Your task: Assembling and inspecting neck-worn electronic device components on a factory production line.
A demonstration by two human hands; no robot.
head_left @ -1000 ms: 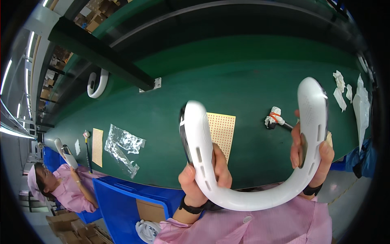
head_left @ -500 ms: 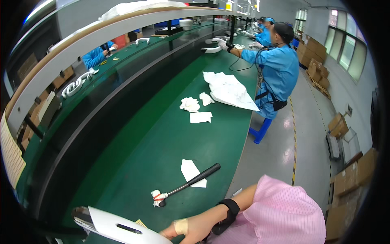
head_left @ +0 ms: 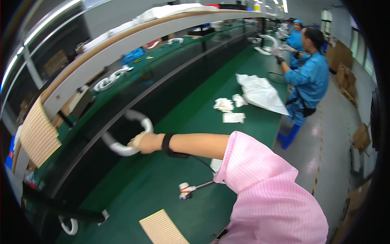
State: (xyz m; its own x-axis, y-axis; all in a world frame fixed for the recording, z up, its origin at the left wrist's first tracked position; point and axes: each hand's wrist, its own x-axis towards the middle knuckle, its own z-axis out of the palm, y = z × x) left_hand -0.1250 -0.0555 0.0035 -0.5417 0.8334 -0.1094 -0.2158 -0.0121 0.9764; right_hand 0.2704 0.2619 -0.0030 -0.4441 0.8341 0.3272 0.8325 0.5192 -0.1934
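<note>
— Right hand (head_left: 143, 142): reaching out to the left over the table (head_left: 170, 162), fingers clamped on the near end of the white U-shaped band (head_left: 124, 140)
— Band itself?
— Hanging at the far-left edge of the green table, right against the dark lower rail (head_left: 101, 134), curving up and away from the grip, partly hidden behind the fingers
— Left hand?
— Not showing anywhere in view, so not possible to tell open or closed
— Wearing anything on that reaching arm?
— Black wrist strap (head_left: 168, 144) just behind the hand, thin cord trailing down from it, pink striped sleeve (head_left: 264, 191) filling the near right
— Lying nearby?
— Small hammer-like tool with white head (head_left: 186, 190) on the table just below the forearm; tan perforated board (head_left: 162, 227) at the near edge; another tan perforated board (head_left: 37, 136) leaning at the far left
— Farther along?
— Crumpled white wipes (head_left: 228, 106) and a clear plastic bag (head_left: 262, 92) resting mid-table; a person in blue coat (head_left: 308, 81) standing on the right, lifting another white band (head_left: 266, 42) with gloved hands; more white bands (head_left: 109, 80) sitting on the upper shelf
</note>
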